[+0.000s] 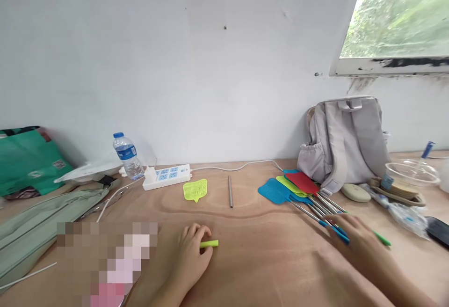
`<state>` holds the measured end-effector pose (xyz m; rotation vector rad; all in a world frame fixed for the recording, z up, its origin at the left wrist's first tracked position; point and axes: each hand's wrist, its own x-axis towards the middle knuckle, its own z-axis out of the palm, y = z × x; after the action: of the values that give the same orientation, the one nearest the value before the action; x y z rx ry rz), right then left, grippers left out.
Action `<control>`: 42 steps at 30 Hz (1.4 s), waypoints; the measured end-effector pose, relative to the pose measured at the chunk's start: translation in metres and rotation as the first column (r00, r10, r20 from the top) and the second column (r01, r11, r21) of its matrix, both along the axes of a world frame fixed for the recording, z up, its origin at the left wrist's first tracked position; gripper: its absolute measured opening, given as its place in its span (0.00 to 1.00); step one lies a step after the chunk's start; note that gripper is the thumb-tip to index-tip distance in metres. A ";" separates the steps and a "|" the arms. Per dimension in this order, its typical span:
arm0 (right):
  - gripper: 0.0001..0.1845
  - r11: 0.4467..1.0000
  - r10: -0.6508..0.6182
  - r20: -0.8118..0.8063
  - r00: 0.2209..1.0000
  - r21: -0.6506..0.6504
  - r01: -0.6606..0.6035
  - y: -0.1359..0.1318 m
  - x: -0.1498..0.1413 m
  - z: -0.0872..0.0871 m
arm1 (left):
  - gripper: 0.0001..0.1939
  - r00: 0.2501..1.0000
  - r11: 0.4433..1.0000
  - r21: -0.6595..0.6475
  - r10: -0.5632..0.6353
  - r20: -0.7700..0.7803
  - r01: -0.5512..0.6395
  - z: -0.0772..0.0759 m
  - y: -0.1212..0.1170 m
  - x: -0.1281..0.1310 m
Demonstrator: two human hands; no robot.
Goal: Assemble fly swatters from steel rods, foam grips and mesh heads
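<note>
My left hand [195, 253] rests low on the table, its thumb and fingers closed around a short yellow-green plastic handle [212, 243], whose end sticks out to the right. Ahead of it lie a yellow-green perforated fly swatter head [195, 190] and a separate thin metal rod [230, 192]. On the right, my right hand [356, 239] is over the handles of a pile of fly swatters, fingers loosely stretched and touching or just above them. The pile shows blue heads [274, 191], a red head [302, 182], metal shafts, blue handles [339, 235] and a green handle [382, 238].
Along the wall stand a water bottle [128, 157], a white power strip [168, 177] with its cable and a grey backpack [351, 143]. A plastic cup [410, 176] and a dark phone [438, 232] are far right. Left are green bags [31, 162] and a blurred-out patch.
</note>
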<state>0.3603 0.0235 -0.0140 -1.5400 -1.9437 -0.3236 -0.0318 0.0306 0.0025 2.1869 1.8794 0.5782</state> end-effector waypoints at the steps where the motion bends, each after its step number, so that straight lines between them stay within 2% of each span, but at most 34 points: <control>1: 0.11 0.983 0.157 0.004 0.988 -0.094 -0.156 0.001 -0.023 0.004 | 0.09 1.000 1.000 -0.001 -0.001 0.001 0.001 0.000 0.000 0.001; 3: 0.12 0.919 0.321 -0.045 0.946 -0.227 -0.323 0.007 -0.072 0.009 | 0.09 1.000 1.000 0.001 -0.004 0.017 0.004 -0.001 0.001 0.001; 5: 0.14 0.849 0.432 -0.093 0.897 -0.294 -0.439 0.021 -0.120 0.007 | 0.09 0.998 1.000 0.008 -0.021 0.061 0.020 -0.003 0.002 0.000; 9: 0.23 0.820 0.507 -0.098 0.856 -0.253 -0.514 0.072 -0.189 -0.001 | 0.08 0.972 0.998 0.026 -0.057 0.226 0.053 -0.005 0.001 0.001; 12: 0.25 0.784 0.564 -0.074 0.822 -0.264 -0.562 0.108 -0.213 -0.003 | 0.07 0.934 0.997 0.033 -0.081 0.349 0.074 -0.004 -0.001 0.002; 14: 0.23 0.767 0.579 -0.085 0.811 -0.280 -0.577 0.120 -0.217 -0.003 | 0.08 0.915 0.996 0.029 -0.092 0.392 0.088 -0.004 -0.002 0.003; 16: 0.21 0.756 0.587 -0.092 0.804 -0.293 -0.585 0.120 -0.213 -0.004 | 0.09 0.908 0.995 0.008 -0.091 0.409 0.097 -0.005 -0.002 0.004; 20: 0.18 0.713 0.641 -0.083 0.763 -0.302 -0.632 0.102 -0.194 -0.008 | 0.12 0.910 0.996 -0.020 -0.070 0.409 0.086 -0.007 -0.003 0.004; 23: 0.15 0.692 0.684 -0.075 0.726 -0.250 -0.677 0.086 -0.182 -0.006 | 0.12 0.907 0.993 -0.021 -0.099 0.409 0.117 -0.005 -0.005 0.005; 25: 0.14 0.693 0.692 -0.046 0.720 -0.235 -0.681 0.075 -0.178 -0.003 | 0.11 0.908 0.989 -0.011 -0.129 0.398 0.146 -0.002 -0.006 0.006; 28: 0.13 0.708 0.674 -0.005 0.739 -0.281 -0.648 0.058 -0.173 0.002 | 0.10 0.904 0.983 -0.004 -0.165 0.394 0.181 0.003 -0.007 0.008; 34: 0.13 0.752 0.594 -0.076 0.801 -0.302 -0.586 0.025 -0.169 0.003 | 0.09 0.855 0.966 -0.039 -0.207 0.476 0.255 0.007 -0.009 0.008; 37: 0.14 0.779 0.556 -0.069 0.828 -0.305 -0.548 0.019 -0.169 0.002 | 0.08 0.840 0.955 -0.021 -0.249 0.481 0.295 0.005 -0.009 0.008; 42: 0.16 0.753 0.547 -0.097 0.832 -0.378 -0.539 0.021 -0.168 0.006 | 0.08 0.836 0.951 -0.013 -0.265 0.480 0.308 0.002 -0.009 0.009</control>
<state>0.1919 0.0444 -0.0083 -1.0989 -2.4720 0.3272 -0.0230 0.0217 0.0044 1.9808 1.2717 0.8551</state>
